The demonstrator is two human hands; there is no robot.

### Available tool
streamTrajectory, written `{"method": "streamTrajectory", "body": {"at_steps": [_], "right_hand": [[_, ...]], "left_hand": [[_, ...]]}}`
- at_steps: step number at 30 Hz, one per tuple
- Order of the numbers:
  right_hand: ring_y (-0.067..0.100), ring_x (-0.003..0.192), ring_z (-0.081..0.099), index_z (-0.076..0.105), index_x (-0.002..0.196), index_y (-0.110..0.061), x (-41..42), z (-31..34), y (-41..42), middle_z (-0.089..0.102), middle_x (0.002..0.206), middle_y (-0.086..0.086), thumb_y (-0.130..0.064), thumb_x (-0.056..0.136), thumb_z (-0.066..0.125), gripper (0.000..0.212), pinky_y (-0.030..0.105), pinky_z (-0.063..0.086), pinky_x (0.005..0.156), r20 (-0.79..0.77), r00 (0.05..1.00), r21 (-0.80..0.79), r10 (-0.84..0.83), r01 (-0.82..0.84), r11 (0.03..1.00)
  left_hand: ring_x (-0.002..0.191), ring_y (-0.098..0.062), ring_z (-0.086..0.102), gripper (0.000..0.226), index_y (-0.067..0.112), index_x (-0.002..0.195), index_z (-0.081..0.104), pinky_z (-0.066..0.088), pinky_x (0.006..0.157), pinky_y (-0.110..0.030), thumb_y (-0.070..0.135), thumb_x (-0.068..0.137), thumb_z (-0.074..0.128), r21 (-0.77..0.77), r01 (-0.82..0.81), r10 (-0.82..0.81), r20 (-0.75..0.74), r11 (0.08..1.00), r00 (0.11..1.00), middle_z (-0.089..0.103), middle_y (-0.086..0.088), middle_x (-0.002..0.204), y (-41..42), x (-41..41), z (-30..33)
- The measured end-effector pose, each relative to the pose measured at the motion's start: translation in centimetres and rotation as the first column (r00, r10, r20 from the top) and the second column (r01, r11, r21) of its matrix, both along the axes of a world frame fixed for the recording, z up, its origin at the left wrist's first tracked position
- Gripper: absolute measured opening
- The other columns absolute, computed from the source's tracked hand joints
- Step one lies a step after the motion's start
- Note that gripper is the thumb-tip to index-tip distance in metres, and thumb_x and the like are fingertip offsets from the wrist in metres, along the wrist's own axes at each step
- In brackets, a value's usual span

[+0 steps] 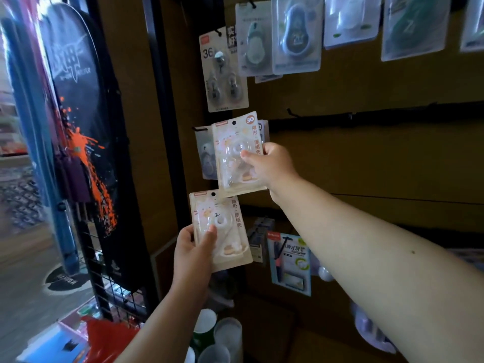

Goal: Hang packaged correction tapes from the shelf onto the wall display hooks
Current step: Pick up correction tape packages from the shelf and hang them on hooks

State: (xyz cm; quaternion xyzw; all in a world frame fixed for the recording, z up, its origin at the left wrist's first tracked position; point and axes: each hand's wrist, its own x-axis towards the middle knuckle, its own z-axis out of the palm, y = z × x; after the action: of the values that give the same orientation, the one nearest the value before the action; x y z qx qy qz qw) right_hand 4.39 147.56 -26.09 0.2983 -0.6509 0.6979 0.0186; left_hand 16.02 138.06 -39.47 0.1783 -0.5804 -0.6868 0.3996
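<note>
The brown slatted wall display panel [366, 158] fills the right of the view and serves as the reference. Left of the panel stands a black skateboard deck with an orange splatter print [86, 142]. Along the panel's top edge hangs a row of clear-blister correction tape packages [296, 35], with a white card marked "36" [222, 74] just below and left of that row. Low against the panel leans a blue-bordered pen package [289, 263].

At the panel's left edge, mid-height, the right hand [269, 166] pinches the upper cream-coloured cat-print correction tape package [237, 150] by its right side (thumb on the clear blister); the card is held upright, overlapping a grey package [205, 158] already hanging there. Whether its punched hole sits on a hook cannot be told.

Directly below, in front of the panel's lower left corner, the left hand [192, 252] grips the lower cream-coloured cat-print correction tape package [220, 229], thumb across its front, apart from the panel.
</note>
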Motion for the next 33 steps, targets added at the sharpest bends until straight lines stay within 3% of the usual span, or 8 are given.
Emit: {"method": "streamTrajectory", "body": {"at_steps": [4, 9, 15, 20, 23, 28, 30, 33], "right_hand": [[0.022, 0.092, 0.069, 0.065, 0.111, -0.005, -0.8, -0.3, -0.8, 0.07, 0.108, 0.007, -0.02, 0.088, 0.067, 0.027, 0.032, 0.058, 0.072, 0.019, 0.998, 0.015, -0.059, 0.059, 0.998], [0.01, 0.066, 0.06, 0.064, 0.112, -0.004, -1.7, -0.1, -1.7, 0.068, 0.106, 0.006, -0.019, 0.089, 0.065, 0.027, 0.011, 0.041, 0.036, 0.041, 0.992, 0.045, -0.118, 0.116, 0.992], [0.027, 0.089, 0.069, 0.063, 0.11, -0.008, -3.9, 0.4, -2.2, 0.068, 0.106, 0.008, -0.028, 0.088, 0.066, 0.03, 0.029, 0.053, 0.064, -0.026, 0.961, 0.167, -0.277, 0.277, 0.946], [0.026, 0.085, 0.064, 0.06, 0.11, -0.008, -4.1, -1.3, -1.1, 0.066, 0.104, 0.007, -0.04, 0.087, 0.064, 0.039, 0.024, 0.034, 0.046, -0.078, 0.934, 0.275, -0.349, 0.357, 0.893], [0.016, 0.075, 0.059, 0.053, 0.105, -0.012, -2.3, -3.4, 0.2, 0.062, 0.101, 0.003, -0.038, 0.087, 0.064, 0.033, 0.023, 0.037, 0.047, -0.077, 0.918, 0.19, -0.388, 0.396, 0.898], [0.021, 0.084, 0.066, 0.064, 0.096, -0.007, 2.0, -6.2, 1.5, 0.069, 0.095, 0.008, -0.048, 0.081, 0.068, 0.044, 0.027, 0.048, 0.066, 0.036, 0.999, 0.286, 0.033, -0.042, 0.957], [0.016, 0.083, 0.07, 0.067, 0.093, -0.012, 2.8, -6.7, 1.6, 0.073, 0.095, 0.005, -0.034, 0.081, 0.073, 0.025, 0.028, 0.057, 0.071, 0.127, 0.976, 0.232, 0.177, -0.203, 0.951], [0.02, 0.086, 0.072, 0.068, 0.098, -0.013, 3.2, -6.7, 1.4, 0.073, 0.099, 0.007, -0.017, 0.082, 0.074, 0.018, 0.038, 0.06, 0.078, 0.122, 0.971, 0.149, 0.207, -0.224, 0.963]], "left_hand": [[0.083, -0.019, 0.074, 0.029, 0.019, 0.117, 0.055, 0.06, 0.067, -0.037, 0.029, 0.092, 0.064, -0.032, -0.017, 0.017, -0.003, 0.999, 1.0, 0.071, -0.005, 0.105, -0.6, 0.1, 0.4], [0.088, -0.023, 0.073, 0.027, 0.018, 0.116, 0.055, 0.061, 0.069, -0.04, 0.028, 0.092, 0.064, -0.014, -0.023, 0.022, -0.013, 1.0, 1.0, 0.07, -0.008, 0.108, -1.3, 0.6, 0.3], [0.085, -0.02, 0.072, 0.029, 0.016, 0.12, 0.053, 0.057, 0.055, -0.027, 0.026, 0.094, 0.062, -0.008, -0.04, 0.04, -0.018, 0.999, 0.999, 0.068, -0.007, 0.109, -1.9, 0.8, 0.5], [0.083, -0.016, 0.072, 0.03, 0.015, 0.12, 0.054, 0.056, 0.053, -0.023, 0.026, 0.093, 0.062, -0.04, -0.03, 0.029, -0.024, 0.999, 0.999, 0.069, -0.005, 0.107, -1.4, 0.4, 1.3], [0.085, -0.018, 0.074, 0.03, 0.015, 0.119, 0.056, 0.059, 0.058, -0.028, 0.026, 0.093, 0.064, -0.036, -0.005, 0.004, -0.032, 0.999, 0.999, 0.071, -0.005, 0.107, -0.9, 0.3, 1.8], [0.087, -0.02, 0.075, 0.027, 0.015, 0.117, 0.062, 0.059, 0.062, -0.03, 0.023, 0.092, 0.065, -0.06, 0.035, -0.039, -0.067, 0.998, 0.997, 0.074, -0.006, 0.104, -0.1, 0.1, 2.3], [0.09, -0.024, 0.074, 0.027, 0.013, 0.117, 0.064, 0.06, 0.068, -0.035, 0.024, 0.092, 0.064, -0.093, 0.061, -0.068, -0.068, 0.994, 0.995, 0.075, -0.008, 0.104, 0.2, 0.0, 2.6], [0.091, -0.025, 0.074, 0.027, 0.012, 0.117, 0.066, 0.061, 0.074, -0.039, 0.026, 0.093, 0.063, -0.118, 0.096, -0.106, -0.085, 0.988, 0.991, 0.075, -0.009, 0.103, 0.6, 0.0, 3.2]]}}
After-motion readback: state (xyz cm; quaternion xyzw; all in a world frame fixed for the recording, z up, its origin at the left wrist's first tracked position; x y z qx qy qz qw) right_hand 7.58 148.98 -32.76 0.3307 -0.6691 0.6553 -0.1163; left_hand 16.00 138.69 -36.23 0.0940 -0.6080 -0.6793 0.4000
